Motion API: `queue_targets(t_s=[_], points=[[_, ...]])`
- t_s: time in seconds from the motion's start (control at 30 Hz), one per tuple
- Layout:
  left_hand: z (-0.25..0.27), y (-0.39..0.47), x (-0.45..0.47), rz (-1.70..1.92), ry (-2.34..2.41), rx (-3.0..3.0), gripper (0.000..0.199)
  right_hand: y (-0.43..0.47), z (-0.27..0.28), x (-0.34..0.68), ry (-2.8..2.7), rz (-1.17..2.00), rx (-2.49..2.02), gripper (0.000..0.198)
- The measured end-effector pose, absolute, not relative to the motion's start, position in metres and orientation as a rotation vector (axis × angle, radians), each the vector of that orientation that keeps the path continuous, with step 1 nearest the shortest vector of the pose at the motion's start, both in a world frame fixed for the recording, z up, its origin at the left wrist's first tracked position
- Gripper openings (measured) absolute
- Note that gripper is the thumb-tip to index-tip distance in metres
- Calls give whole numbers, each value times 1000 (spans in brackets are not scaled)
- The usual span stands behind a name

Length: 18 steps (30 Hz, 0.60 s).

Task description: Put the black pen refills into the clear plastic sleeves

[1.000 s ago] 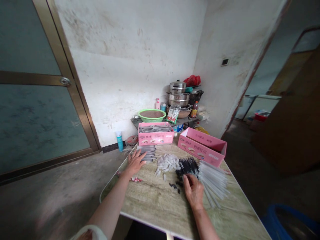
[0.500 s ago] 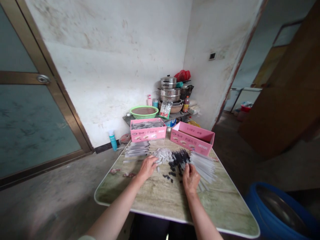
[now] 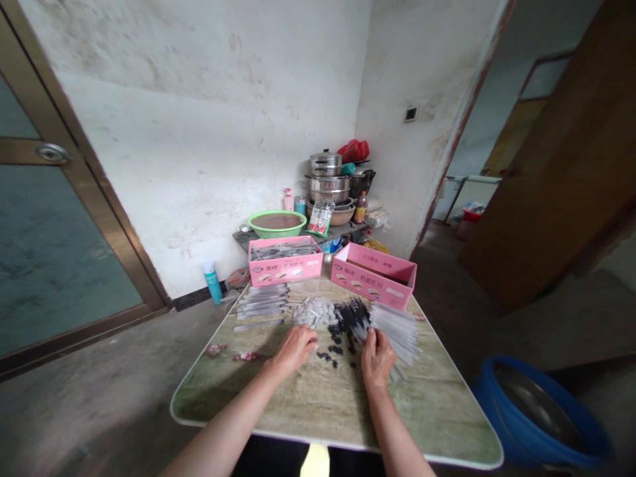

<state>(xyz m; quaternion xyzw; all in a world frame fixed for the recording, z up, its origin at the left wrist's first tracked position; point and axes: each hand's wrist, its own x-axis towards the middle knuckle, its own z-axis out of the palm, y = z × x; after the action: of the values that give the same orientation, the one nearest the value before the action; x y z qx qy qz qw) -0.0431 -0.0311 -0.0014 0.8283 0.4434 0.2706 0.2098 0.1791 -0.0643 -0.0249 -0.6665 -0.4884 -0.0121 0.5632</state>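
My left hand [image 3: 297, 348] is closed, its fingertips pressed together just below a pile of small whitish pieces [image 3: 315, 310]. Whatever it pinches is too small to make out. My right hand [image 3: 377, 356] is closed in a pinch on a thin pale pen [image 3: 362, 332], whose ends I cannot clearly see. Directly beyond it lies a heap of black-ended sticks [image 3: 354, 313]. Fanned out to its right are clear pen tubes [image 3: 396, 324]. Small black pieces [image 3: 336, 350] are scattered between the hands. A row of pens [image 3: 263, 303] lies at the table's left.
A pink box [image 3: 285, 268] full of pens stands at the table's far left, beside another pink box [image 3: 372, 281]. Behind them a shelf carries a green basin [image 3: 277, 232] and stacked pots [image 3: 328, 189]. A blue barrel [image 3: 539, 411] stands right of the table [image 3: 328, 411].
My left hand has drawn back from the whitish pile toward me, its fingers now together. My right hand stays by the black-ended sticks. The whole view has shifted slightly.
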Motion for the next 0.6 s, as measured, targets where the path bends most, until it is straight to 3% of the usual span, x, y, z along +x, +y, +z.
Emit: queue_targets(t_s=[0.3, 0.6], points=[[-1, 21, -19, 1056, 880, 1537, 25, -61, -26, 177, -1181, -49, -1621, 55], [-9, 16, -20, 1104, 772, 1381, 27, -66, -18, 193, -1023, -14, -1689, 50]])
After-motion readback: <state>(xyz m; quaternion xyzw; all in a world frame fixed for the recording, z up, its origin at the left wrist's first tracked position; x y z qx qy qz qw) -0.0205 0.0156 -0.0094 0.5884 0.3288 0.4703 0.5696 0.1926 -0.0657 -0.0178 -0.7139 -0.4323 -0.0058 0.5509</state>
